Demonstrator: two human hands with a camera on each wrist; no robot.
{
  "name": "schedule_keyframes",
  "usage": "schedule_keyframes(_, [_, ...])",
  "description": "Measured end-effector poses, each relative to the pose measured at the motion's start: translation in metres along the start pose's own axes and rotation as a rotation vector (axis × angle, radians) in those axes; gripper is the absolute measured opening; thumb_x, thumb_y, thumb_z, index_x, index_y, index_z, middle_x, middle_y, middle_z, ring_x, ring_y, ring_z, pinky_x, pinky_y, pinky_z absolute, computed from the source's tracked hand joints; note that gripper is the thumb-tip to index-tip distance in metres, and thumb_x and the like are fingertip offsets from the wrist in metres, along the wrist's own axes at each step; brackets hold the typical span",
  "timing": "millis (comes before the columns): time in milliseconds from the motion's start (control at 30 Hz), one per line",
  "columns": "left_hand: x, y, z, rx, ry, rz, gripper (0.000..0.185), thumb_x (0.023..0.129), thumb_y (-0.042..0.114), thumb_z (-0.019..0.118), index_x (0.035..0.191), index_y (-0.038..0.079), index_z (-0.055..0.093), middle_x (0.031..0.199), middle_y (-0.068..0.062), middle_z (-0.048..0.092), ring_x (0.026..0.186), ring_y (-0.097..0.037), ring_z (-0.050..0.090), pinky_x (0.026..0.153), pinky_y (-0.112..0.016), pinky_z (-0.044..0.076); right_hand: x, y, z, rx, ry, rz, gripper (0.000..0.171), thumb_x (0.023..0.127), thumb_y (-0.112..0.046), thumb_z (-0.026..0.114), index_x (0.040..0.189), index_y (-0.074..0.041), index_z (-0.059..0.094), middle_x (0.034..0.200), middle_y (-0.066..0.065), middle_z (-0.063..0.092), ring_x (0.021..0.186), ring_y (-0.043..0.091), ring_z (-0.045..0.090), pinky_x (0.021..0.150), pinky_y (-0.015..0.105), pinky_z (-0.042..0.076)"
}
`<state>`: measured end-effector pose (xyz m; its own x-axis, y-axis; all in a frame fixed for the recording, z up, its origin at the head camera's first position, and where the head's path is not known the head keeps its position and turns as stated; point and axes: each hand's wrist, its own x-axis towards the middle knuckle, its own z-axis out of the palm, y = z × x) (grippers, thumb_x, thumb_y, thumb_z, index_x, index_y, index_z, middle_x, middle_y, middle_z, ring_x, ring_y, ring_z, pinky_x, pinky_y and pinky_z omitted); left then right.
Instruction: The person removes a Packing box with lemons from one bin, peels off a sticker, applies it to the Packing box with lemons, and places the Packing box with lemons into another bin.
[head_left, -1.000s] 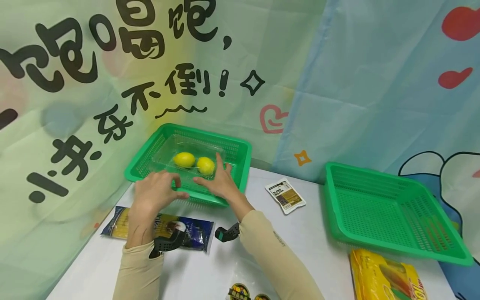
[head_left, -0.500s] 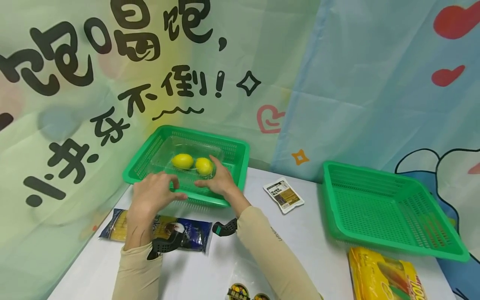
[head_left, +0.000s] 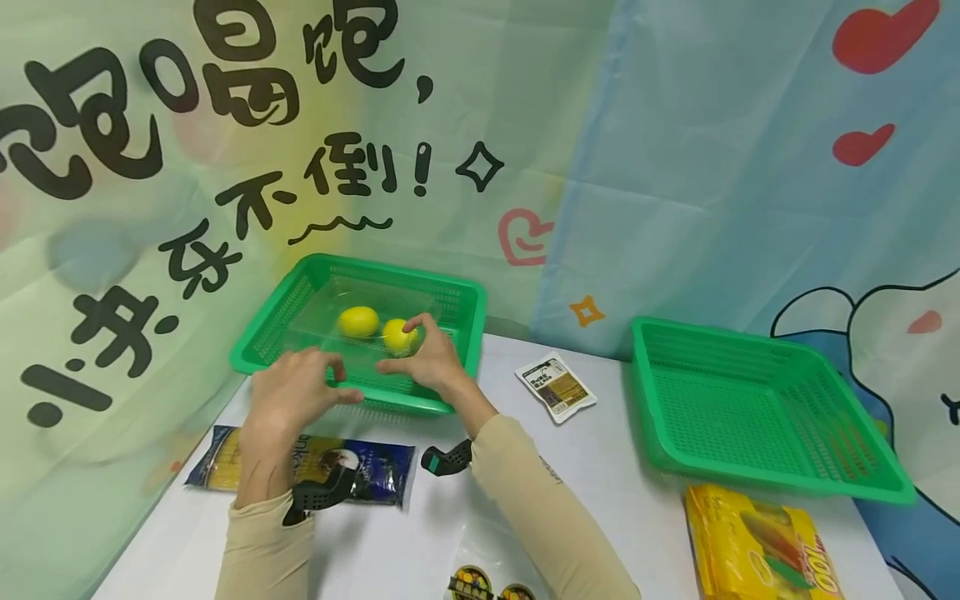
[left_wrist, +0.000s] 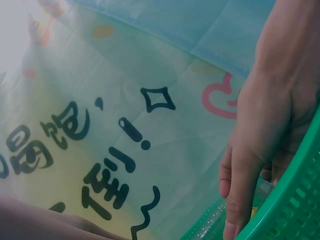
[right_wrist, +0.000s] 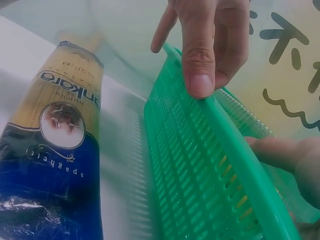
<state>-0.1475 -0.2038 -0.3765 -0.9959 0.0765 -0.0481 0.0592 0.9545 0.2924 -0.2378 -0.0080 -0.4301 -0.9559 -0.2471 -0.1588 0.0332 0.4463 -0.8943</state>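
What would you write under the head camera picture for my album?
Two hands, left hand and right hand, reach into a green basket holding a clear box of two lemons.

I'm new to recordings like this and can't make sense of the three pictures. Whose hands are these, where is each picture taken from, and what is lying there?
These are a person's two bare hands; no machine is involved. The wide picture comes from a camera on the person's head, looking down at a white table. The other two come from cameras strapped to each wrist, so they show close, tilted views.

Both the left hand and the right hand are at the near rim of a green basket, which holds a clear plastic box with two lemons. Whether the fingers grip the box is hard to tell.

Also on the table: a spaghetti packet, a small sachet, a second green basket and a yellow packet.
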Motion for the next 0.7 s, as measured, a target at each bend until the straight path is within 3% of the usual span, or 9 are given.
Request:
schedule_keyframes(133, [0.0, 0.0, 0.001, -0.006, -0.006, 0.003, 0.048, 0.084, 0.053, 0.084, 0.11, 0.014, 0.077, 0.122, -0.021, 0.071, 0.097, -0.04, 0.067, 0.066, -0.053, 0.055, -0.005, 0.0, -0.002, 0.023, -0.007, -0.005, 0.065, 0.077, -0.032, 0.096, 0.123, -0.026, 0.05, 0.101, 0.009, 0.066, 0.06, 0.029, 0.061, 0.065, 0.041, 0.055])
schedule_keyframes(267, [0.0, -0.001, 0.0, -0.007, -0.004, 0.003, 0.047, 0.084, 0.054, 0.084, 0.108, 0.014, 0.077, 0.12, -0.021, 0.072, 0.093, -0.039, 0.067, 0.063, -0.051, 0.054, -0.011, -0.004, -0.005, 0.034, 0.001, -0.013, 0.064, 0.076, -0.034, 0.096, 0.121, -0.029, 0.05, 0.068, 0.003, 0.059, 0.066, 0.042, 0.067, 0.056, 0.037, 0.049])
schedule_keyframes(433, [-0.001, -0.001, 0.001, -0.005, -0.008, 0.012, 0.047, 0.084, 0.053, 0.084, 0.108, 0.014, 0.077, 0.117, -0.022, 0.073, 0.089, -0.038, 0.067, 0.062, -0.051, 0.054, -0.018, -0.01, -0.012, 0.038, 0.012, -0.028, 0.064, 0.076, -0.034, 0.096, 0.12, -0.03, 0.05, 0.068, 0.001, 0.057, 0.075, 0.05, 0.071, 0.046, 0.029, 0.036])
schedule_keyframes(700, [0.0, 0.001, 0.0, -0.006, -0.02, 0.029, 0.049, 0.084, 0.054, 0.083, 0.109, 0.013, 0.076, 0.116, -0.023, 0.072, 0.088, -0.038, 0.066, 0.063, -0.051, 0.054, -0.034, -0.023, -0.032, 0.015, 0.032, -0.061, 0.063, 0.075, -0.035, 0.097, 0.119, -0.033, 0.052, 0.089, 0.008, 0.059, 0.076, 0.05, 0.072, 0.05, 0.031, 0.039])
